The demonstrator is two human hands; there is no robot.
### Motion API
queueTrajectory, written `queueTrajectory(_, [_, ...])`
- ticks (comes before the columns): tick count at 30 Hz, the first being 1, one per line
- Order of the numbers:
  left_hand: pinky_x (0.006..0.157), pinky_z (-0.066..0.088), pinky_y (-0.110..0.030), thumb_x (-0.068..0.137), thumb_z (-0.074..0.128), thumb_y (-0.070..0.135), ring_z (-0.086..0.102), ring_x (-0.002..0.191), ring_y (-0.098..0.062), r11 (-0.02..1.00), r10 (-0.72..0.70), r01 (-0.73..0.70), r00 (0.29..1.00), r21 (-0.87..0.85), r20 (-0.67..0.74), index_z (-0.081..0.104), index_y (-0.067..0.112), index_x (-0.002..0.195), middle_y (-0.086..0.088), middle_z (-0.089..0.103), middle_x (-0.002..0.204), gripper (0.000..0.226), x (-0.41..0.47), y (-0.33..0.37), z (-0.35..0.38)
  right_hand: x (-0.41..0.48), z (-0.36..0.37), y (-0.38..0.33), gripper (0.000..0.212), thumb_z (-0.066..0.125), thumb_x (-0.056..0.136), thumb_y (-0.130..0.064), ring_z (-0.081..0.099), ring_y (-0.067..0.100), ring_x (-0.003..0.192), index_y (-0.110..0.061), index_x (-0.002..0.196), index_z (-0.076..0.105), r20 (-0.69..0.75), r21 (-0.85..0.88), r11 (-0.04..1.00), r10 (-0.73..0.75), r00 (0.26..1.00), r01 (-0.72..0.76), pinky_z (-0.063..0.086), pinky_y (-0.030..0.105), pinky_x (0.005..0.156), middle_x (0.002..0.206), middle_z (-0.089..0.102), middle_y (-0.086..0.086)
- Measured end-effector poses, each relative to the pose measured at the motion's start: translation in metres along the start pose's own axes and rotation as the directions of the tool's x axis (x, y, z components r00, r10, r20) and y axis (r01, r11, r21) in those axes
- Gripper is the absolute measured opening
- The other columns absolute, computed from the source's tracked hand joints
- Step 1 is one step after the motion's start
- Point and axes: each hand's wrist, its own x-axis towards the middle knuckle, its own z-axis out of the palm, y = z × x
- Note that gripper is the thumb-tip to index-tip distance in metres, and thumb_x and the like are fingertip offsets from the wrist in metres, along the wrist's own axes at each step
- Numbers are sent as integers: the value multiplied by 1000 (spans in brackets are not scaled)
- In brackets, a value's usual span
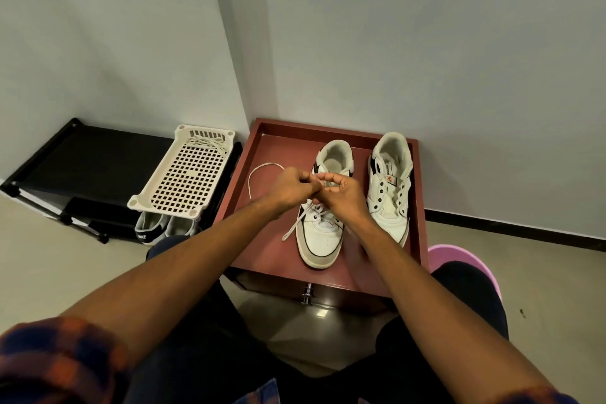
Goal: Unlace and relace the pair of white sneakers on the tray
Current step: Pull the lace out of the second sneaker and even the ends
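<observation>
On the maroon tray point(262, 239), set in the corner against the wall, the pair of white sneakers stands side by side, toes toward the person. The partly laced sneaker point(323, 239) sits near the tray's middle, and the unlaced sneaker point(390, 216) lies to its right with its eyelets bare and its tongue exposed. Both hands meet above the partly laced sneaker's upper eyelets. The left hand point(287, 188) has its fingers curled and pinches the white lace point(254, 174), which arcs out in a loop over the bare tray to the left. The right hand point(344, 195) is likewise curled, thumb and fingertips closed on the same lace just beside the left hand. One free end trails off the sneaker's left side onto the tray. Left of the tray, a second lace point(205, 143) lies bundled on a white perforated shelf point(183, 174), which rests on a black rack point(85, 161) over grey shoes point(149, 233). A pink stool point(459, 252) shows at right.
</observation>
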Motion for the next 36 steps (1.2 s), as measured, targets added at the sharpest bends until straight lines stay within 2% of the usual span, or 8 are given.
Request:
queueTrajectory(5, [70, 57, -30, 94, 64, 17, 70, 71, -16, 990, 51, -31, 988, 137, -145, 73, 15, 83, -2, 75, 77, 15, 2, 3, 5, -4, 1, 1, 28, 75, 88, 2, 69, 12, 60, 2, 115, 69, 16, 1, 1000, 7, 1000, -7, 57, 21, 61, 86, 73, 23])
queueTrajectory(7, [66, 56, -27, 97, 56, 14, 68, 66, -13, 998, 51, -41, 976, 54, -210, 65, 17, 88, -1, 74, 77, 14, 5, 5, 6, -5, -2, -2, 26, 76, 86, 3, 66, 13, 59, -3, 111, 70, -2, -8, 1000, 22, 1000, -22, 54, 21, 58, 84, 73, 21])
queueTrajectory(13, [70, 58, -32, 97, 62, 11, 64, 60, -10, 997, 53, -64, 973, -40, -225, 72, 2, 98, -7, 70, 73, 14, 18, 8, 3, 17, -33, 1, 6, 74, 81, -16, 72, 15, 73, -19, 78, 79, -383, -276, 959, -46, 922, -67, 59, 34, 75, 76, 77, -3])
queueTrajectory(18, [78, 60, -33, 94, 67, 15, 73, 79, -15, 976, 152, -121, 974, 181, -167, 77, 11, 100, -3, 76, 85, 13, 30, 16, 1, 33, -46, -16, 49, 80, 79, -53, 59, 17, 53, -6, 64, 74, -450, -514, 822, -16, 893, -244, 39, 26, 53, 58, 67, 5])
queueTrajectory(21, [75, 52, -24, 93, 65, 17, 70, 82, -13, 894, 250, -174, 958, 413, -137, 78, 15, 102, -1, 77, 90, 15, 32, 25, 4, 42, -45, -20, 48, 79, 77, -53, 58, 16, 51, -7, 63, 75, -406, -562, 784, 17, 914, -264, 41, 27, 54, 55, 66, 3])
queueTrajectory(28, [78, 55, -33, 90, 60, 18, 69, 91, -19, 733, 300, -262, 953, 628, 47, 78, 22, 96, 4, 75, 102, 19, 45, 34, 18, 49, -60, -22, 26, 71, 79, -18, 46, 10, 40, 1, 61, 71, -276, -348, 900, 169, 946, -262, 40, 27, 52, 58, 69, 12])
queueTrajectory(31, [78, 55, -35, 89, 60, 16, 69, 90, -22, 715, 274, -266, 957, 647, 91, 78, 21, 95, 2, 75, 100, 20, 49, 33, 26, 46, -66, -13, 20, 67, 85, -6, 45, 13, 44, 11, 76, 71, -243, -177, 949, 216, 946, -262, 37, 24, 49, 63, 67, 19])
queueTrajectory(36, [76, 48, -28, 92, 59, 16, 67, 96, -22, 691, 278, -284, 953, 665, 118, 77, 17, 102, 0, 75, 104, 20, 52, 22, 33, 44, -71, 5, 29, 63, 88, -5, 53, 21, 59, -8, 62, 75, -203, -79, 969, 214, 956, -234, 40, 30, 62, 64, 70, 14])
